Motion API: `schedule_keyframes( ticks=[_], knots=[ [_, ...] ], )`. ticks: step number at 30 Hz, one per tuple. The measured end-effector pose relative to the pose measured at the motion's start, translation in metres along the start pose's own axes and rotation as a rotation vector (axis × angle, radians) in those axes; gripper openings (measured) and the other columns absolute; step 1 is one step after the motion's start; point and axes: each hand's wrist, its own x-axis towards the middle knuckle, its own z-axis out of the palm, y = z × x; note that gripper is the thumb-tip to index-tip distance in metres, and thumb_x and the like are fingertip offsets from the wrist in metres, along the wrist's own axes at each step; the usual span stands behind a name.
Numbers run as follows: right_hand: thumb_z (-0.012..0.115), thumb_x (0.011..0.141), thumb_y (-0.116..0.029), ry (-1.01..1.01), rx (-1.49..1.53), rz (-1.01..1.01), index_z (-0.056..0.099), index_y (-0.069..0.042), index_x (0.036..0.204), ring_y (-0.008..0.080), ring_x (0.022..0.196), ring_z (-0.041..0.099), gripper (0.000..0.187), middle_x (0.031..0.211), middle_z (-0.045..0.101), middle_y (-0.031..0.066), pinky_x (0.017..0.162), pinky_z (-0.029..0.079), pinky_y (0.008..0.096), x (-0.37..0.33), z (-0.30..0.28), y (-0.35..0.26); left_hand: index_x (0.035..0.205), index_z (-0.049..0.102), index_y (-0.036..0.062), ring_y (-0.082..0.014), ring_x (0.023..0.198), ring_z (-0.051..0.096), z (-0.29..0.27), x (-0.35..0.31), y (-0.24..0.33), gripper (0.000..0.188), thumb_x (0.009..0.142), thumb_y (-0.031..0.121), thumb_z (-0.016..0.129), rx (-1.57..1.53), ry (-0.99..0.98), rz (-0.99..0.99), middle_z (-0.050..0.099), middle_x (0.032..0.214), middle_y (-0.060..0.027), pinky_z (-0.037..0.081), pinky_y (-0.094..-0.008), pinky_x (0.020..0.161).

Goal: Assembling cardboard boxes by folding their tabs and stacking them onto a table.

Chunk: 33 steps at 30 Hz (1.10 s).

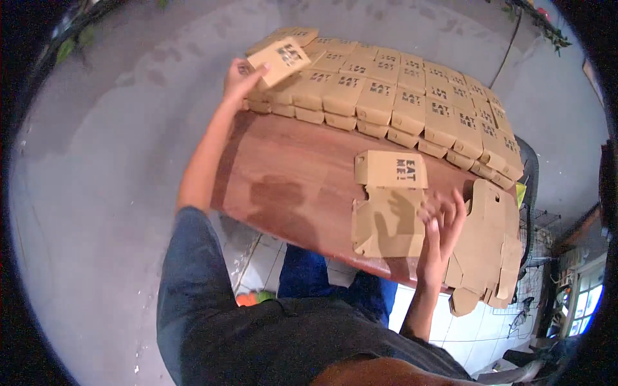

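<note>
A folded brown cardboard box (278, 63) with dark print is in my left hand (243, 80), thumb on top, at the far left end of the rows of boxes. Raised over the near right part of the table is my right hand (444, 222), its fingers apart and nothing in them. Beside and partly below it lies an unfolded cardboard box blank (389, 225), one printed panel toward the back. My right hand casts a shadow across it.
Several folded boxes (376, 100) stand in stacked rows along the back of the brown wooden table (290, 164). More flat cardboard blanks (486, 241) lie at the right edge, partly overhanging it. A dark chair back (529, 167) is beyond the table's right end.
</note>
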Motion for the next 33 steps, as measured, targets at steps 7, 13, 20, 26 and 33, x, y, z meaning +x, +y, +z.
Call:
schedule_keyframes(
  ticks=[7,13,20,26,33],
  knots=[
    [0.067,0.091,-0.016,0.241,-0.097,-0.019,0.035,-0.002,0.148,0.0272,0.118,0.054,0.066,0.142,0.043,0.0159,0.1,0.046,0.0392,-0.035,-0.028,-0.008,0.138,0.054,-0.0016,-0.0281,0.106,0.069,0.059,0.176,-0.117,0.081,0.076,0.038,0.089,-0.168,-0.03,-0.225,0.062,0.134,-0.0181,0.061,-0.0444,0.085],
    [0.068,0.09,-0.018,0.298,-0.225,0.0,0.039,-0.002,0.142,0.0252,0.11,0.057,0.062,0.139,0.044,0.0171,0.089,0.048,0.0369,-0.019,-0.016,-0.002,0.125,0.064,-0.0011,-0.0393,0.115,0.064,0.111,0.204,-0.106,0.061,0.085,0.043,0.077,0.89,-0.018,-0.126,0.058,0.138,-0.0239,0.053,-0.0509,0.096],
    [0.073,0.084,-0.014,0.173,-0.283,-0.141,0.046,-0.001,0.128,0.0283,0.105,0.057,0.053,0.126,0.047,0.0198,0.088,0.049,0.0384,-0.008,-0.005,0.017,0.137,0.061,0.0148,-0.0412,0.118,0.062,0.102,0.166,-0.095,0.056,0.085,0.034,0.071,0.881,-0.365,0.337,0.065,0.125,-0.0261,0.05,-0.0506,0.099],
    [0.077,0.074,-0.006,-0.118,-0.784,-0.166,0.058,-0.002,0.115,0.0343,0.109,0.056,0.045,0.116,0.054,0.0202,0.092,0.049,0.0429,-0.012,-0.002,0.011,0.144,0.055,0.0182,-0.0406,0.121,0.061,0.112,0.179,-0.11,0.058,0.087,0.026,0.066,0.935,-0.241,0.357,0.064,0.129,-0.0221,0.05,-0.0519,0.101],
    [0.083,0.068,-0.041,-0.692,-1.297,-0.003,0.062,-0.025,0.136,0.0362,0.133,0.047,0.073,0.139,0.054,0.0108,0.112,0.03,0.0616,-0.013,-0.009,-0.005,0.143,0.056,0.0135,-0.0405,0.129,0.055,0.106,0.165,-0.085,0.056,0.088,0.024,0.065,0.85,-0.196,0.633,0.061,0.137,-0.0201,0.045,-0.0496,0.109]
  ],
)
